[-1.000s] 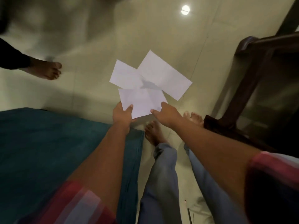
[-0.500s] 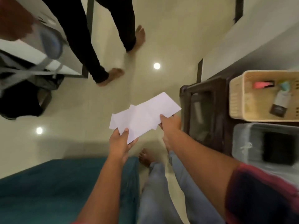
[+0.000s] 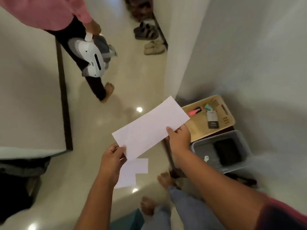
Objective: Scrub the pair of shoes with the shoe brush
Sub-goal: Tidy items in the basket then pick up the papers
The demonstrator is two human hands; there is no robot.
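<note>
My view has swung since the last frame: hallway now ahead. Left hand (image 3: 111, 161): grip pinches the white paper sheets (image 3: 149, 128) at their near corner. Right hand (image 3: 180, 138): grip pinches the top sheet's long edge. Paper flat, smooth, rectangular. I spot the beige shoes (image 3: 154, 47) far off on the glossy floor (image 3: 132, 90), against the wall (image 3: 176, 47).

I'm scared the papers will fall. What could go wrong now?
The small sheets hang loose below the left hand, pinched only at one edge, so they might slip to the shiny floor. Bare feet could then slide on one. Another person is close ahead, so a bump seems possible. Both hands hold paper: the right hand pinches the big sheet, so the shoes ahead must wait.
</note>
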